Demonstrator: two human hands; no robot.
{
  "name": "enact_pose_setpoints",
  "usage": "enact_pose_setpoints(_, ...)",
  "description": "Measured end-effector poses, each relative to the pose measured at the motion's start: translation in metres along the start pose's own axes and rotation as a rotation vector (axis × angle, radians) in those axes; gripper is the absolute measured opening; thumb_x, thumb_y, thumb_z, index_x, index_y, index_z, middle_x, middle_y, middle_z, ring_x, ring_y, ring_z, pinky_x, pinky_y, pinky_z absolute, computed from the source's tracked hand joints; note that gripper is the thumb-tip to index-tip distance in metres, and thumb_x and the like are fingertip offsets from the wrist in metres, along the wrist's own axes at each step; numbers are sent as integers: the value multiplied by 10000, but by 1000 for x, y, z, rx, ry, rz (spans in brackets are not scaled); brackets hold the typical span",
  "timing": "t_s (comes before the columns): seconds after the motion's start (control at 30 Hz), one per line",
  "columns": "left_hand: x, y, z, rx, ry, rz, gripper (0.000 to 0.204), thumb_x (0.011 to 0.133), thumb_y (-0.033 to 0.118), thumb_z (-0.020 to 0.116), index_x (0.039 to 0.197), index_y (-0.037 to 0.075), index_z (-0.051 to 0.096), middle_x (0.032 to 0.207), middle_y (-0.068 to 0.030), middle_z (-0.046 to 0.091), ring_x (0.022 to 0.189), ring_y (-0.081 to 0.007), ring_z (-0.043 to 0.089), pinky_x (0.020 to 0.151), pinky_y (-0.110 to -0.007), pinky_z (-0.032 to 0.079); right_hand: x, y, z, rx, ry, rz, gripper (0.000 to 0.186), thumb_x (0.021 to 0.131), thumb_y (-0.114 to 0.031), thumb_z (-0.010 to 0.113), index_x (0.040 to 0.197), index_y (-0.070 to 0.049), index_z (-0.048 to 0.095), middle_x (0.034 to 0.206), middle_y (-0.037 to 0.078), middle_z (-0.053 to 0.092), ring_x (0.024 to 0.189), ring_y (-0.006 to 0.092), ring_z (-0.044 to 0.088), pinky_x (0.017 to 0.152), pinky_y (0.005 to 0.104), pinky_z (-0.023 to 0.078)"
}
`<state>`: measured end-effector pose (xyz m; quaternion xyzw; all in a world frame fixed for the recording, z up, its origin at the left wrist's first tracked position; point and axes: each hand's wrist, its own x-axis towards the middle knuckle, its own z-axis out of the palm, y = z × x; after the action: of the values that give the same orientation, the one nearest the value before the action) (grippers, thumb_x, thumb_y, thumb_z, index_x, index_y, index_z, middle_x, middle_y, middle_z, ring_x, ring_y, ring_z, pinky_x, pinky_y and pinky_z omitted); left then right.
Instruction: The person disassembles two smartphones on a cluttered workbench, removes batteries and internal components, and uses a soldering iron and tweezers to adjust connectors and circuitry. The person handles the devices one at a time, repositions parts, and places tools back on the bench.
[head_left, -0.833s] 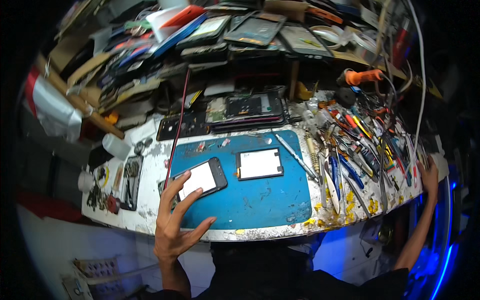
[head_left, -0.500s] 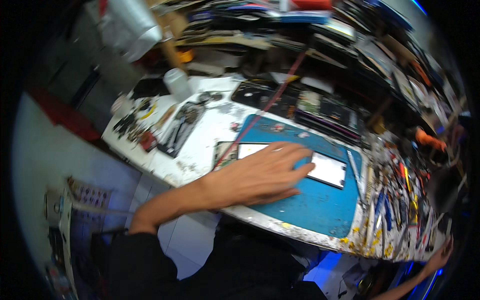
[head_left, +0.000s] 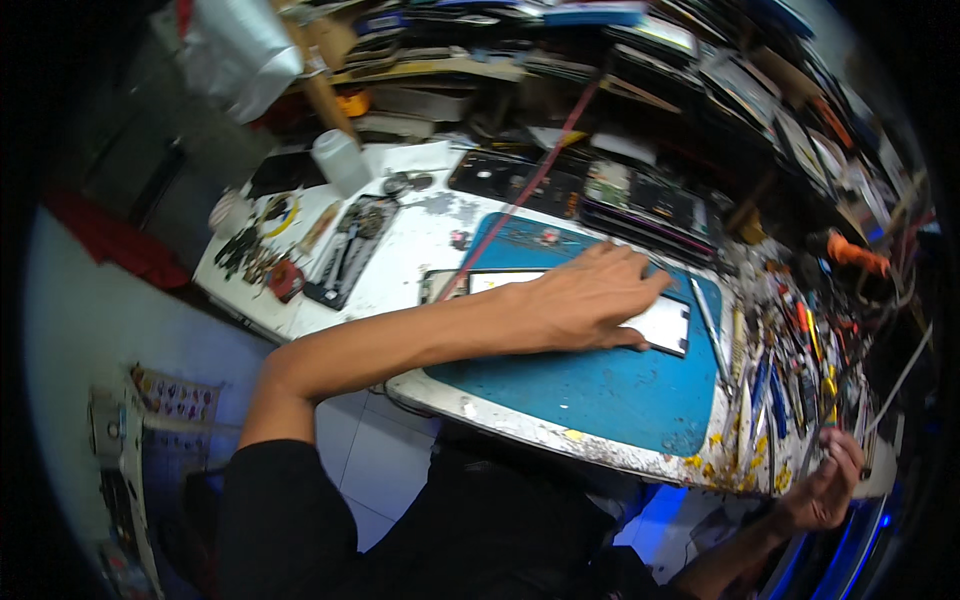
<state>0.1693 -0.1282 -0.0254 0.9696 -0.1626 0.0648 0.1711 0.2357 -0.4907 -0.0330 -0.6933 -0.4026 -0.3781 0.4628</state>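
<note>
A long, slim opened phone (head_left: 660, 325) with a bright white panel lies on a blue work mat (head_left: 580, 395). Across its middle rests my left hand (head_left: 580, 298), thumb at the near edge and fingers bent over the far edge. This hand covers much of the panel. A red strip or cord (head_left: 520, 200) runs slantwise down to the phone's left end. At the lower right, beside the crowded tools, my right hand (head_left: 825, 485) is closed with fingertips pinched around a thin tool (head_left: 832, 432); its exact kind is unclear.
Pens, tweezers and screwdrivers (head_left: 775, 390) crowd the table's right side. Behind the mat lie opened phones (head_left: 650, 205). Further left are a phone shell (head_left: 350, 250), a white bottle (head_left: 340, 160) and small parts (head_left: 260, 255). Shelves (head_left: 450, 70) packed with flat items stand behind.
My left hand has moved right and away from me along the phone, its fingers now at the edges. My right hand has come inward from the far right edge. The view has shifted slightly.
</note>
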Motion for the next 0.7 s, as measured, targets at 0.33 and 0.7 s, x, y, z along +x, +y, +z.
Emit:
enact_pose_setpoints(0.33,-13,21,-30,-261,78,1,314,918,171,703,1143,-33,624,1007,-172,641,884,-322,664,790,-400,551,51,-42,58,257,-190,-65,170,910,-140,675,967,20,662,903,181,671,726,259,621,674,353,499)
enact_pose_setpoints(0.7,-210,2,-57,-371,1042,-953,459,945,-4,657,1371,-111,522,1263,-221,648,1150,-187,627,999,-309,494,74,-53,189,276,-1096,-228,578,837,-267,773,1308,-29,536,1256,173,610,1205,361,566,1011,445,465)
